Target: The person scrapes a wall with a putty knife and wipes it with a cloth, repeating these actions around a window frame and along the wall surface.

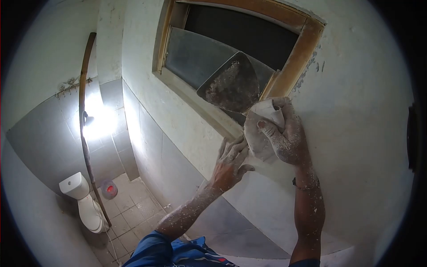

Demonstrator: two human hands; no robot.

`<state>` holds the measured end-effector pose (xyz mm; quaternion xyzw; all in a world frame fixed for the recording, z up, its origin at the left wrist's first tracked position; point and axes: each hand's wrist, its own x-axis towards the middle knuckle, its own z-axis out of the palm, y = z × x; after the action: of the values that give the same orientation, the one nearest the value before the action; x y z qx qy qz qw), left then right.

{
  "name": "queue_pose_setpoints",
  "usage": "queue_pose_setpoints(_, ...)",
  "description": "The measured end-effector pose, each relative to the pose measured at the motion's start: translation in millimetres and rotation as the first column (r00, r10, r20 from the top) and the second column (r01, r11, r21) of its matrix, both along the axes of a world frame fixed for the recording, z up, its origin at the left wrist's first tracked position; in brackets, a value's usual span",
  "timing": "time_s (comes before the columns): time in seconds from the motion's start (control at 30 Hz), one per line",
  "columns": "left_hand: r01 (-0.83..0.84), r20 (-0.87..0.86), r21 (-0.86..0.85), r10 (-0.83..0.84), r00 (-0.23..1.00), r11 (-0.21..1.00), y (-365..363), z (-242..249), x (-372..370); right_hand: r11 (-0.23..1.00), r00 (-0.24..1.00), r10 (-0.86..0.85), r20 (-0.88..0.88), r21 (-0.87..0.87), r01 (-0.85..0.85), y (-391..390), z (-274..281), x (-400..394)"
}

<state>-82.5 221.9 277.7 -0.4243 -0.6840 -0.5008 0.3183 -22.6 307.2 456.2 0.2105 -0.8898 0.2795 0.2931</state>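
Grey, dusty powder coats both hands. My right hand [289, 135] grips a crumpled whitish sheet or cloth [260, 142] near the lower right corner of the wooden window frame [289, 78]. The thumb lies over the folded sheet. My left hand [230, 165] rests with its fingers spread against the wall and the lower edge of the frame, just left of the sheet. Above the hands, a dark, smeared triangular piece [233, 84] leans in the window opening, over a grey pane [191, 55].
A long wooden pole [83, 102] leans at the left. Below stand a white toilet [91, 213] and a small container with something red [109, 189] on the tiled floor [133, 216]. A bright lamp [100, 122] shines by the tiled wall.
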Motion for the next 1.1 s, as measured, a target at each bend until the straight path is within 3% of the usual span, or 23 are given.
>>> queue_pose_setpoints(0.13, 0.02, 0.053, 0.117, -0.026, 0.998, 0.993, 1, -1, -3, 0.999, 0.999, -0.033, -0.014, 0.04, 0.034, -4, 2, 5)
queue_pose_setpoints(0.27, 0.076, -0.065, 0.124, -0.068, 0.996, 0.989, -15, 0, -22, 0.998, 0.997, -0.038, -0.066, 0.04, 0.041, -6, 3, 4)
queue_pose_setpoints(0.37, 0.058, 0.317, 0.483, -0.237, 0.918, 0.874, -39, -7, -28, 0.99, 0.979, -0.084, -0.186, 0.092, 0.103, -1, -1, -2)
queue_pose_setpoints(0.4, 0.051, 0.392, 0.585, -0.337, 0.856, 0.809, -46, -7, -25, 0.996, 0.994, -0.053, -0.095, 0.06, 0.059, -2, -5, -2)
queue_pose_setpoints(0.43, 0.19, 0.463, 0.519, -0.46, 0.757, 0.834, -60, -5, -27, 1.0, 1.0, -0.019, -0.009, 0.025, 0.019, -3, -8, -3)
queue_pose_setpoints(0.47, 0.194, 0.46, 0.519, -0.463, 0.758, 0.832, -61, 2, -27, 0.999, 1.0, -0.022, -0.013, 0.027, 0.022, -4, -12, -5)
queue_pose_setpoints(0.53, 0.524, 0.279, 0.668, -0.83, 0.483, 0.529, -60, 15, -21, 0.994, 0.991, 0.015, 0.134, 0.102, -0.029, -12, -26, -9)
queue_pose_setpoints(0.57, 0.562, 0.274, 0.684, -0.878, 0.392, 0.464, -57, 9, -16, 0.988, 0.984, 0.041, 0.173, 0.142, -0.066, -22, -31, -5)
queue_pose_setpoints(0.6, 0.476, 0.307, 0.75, -0.878, 0.366, 0.46, -47, 2, -13, 0.986, 0.983, 0.046, 0.175, 0.147, -0.073, -23, -43, -8)
queue_pose_setpoints(0.67, 0.357, 0.174, 0.903, -0.964, 0.201, 0.238, -42, -8, -7, 0.92, 0.988, 0.152, -0.006, 0.367, -0.139, -19, -68, -20)
queue_pose_setpoints(0.7, 0.296, 0.199, 0.916, -0.948, 0.246, 0.269, -42, -11, -3, 0.917, 0.987, 0.157, -0.013, 0.374, -0.141, -20, -71, -19)
queue_pose_setpoints(0.77, 0.298, 0.159, 0.925, -0.954, 0.255, 0.234, -39, -18, -1, 0.934, 0.976, 0.145, 0.165, 0.303, -0.19, -21, -72, -15)
queue_pose_setpoints(0.83, 0.285, 0.146, 0.936, -0.964, 0.22, 0.207, -37, -31, -2, 0.935, 0.973, 0.134, 0.19, 0.3, -0.187, -21, -80, -16)
queue_pose_setpoints(0.93, 0.325, 0.087, 0.929, -0.96, 0.268, 0.175, -33, -39, -1, 0.925, 0.972, 0.113, 0.208, 0.336, -0.179, -23, -79, -14)
queue_pose_setpoints(1.0, 0.32, 0.122, 0.922, -0.946, 0.3, 0.22, -36, -41, -1, 0.915, 0.973, 0.093, 0.21, 0.368, -0.167, -20, -85, -11)
queue_pose_setpoints(1.07, 0.408, 0.175, 0.829, -0.87, 0.46, 0.383, -44, -41, -4, 0.845, 0.966, 0.021, 0.259, 0.512, -0.156, -12, -87, -11)
queue_pose_setpoints(1.1, 0.374, 0.221, 0.827, -0.854, 0.471, 0.42, -50, -47, -9, 0.841, 0.977, 0.065, 0.201, 0.516, -0.162, -10, -84, -9)
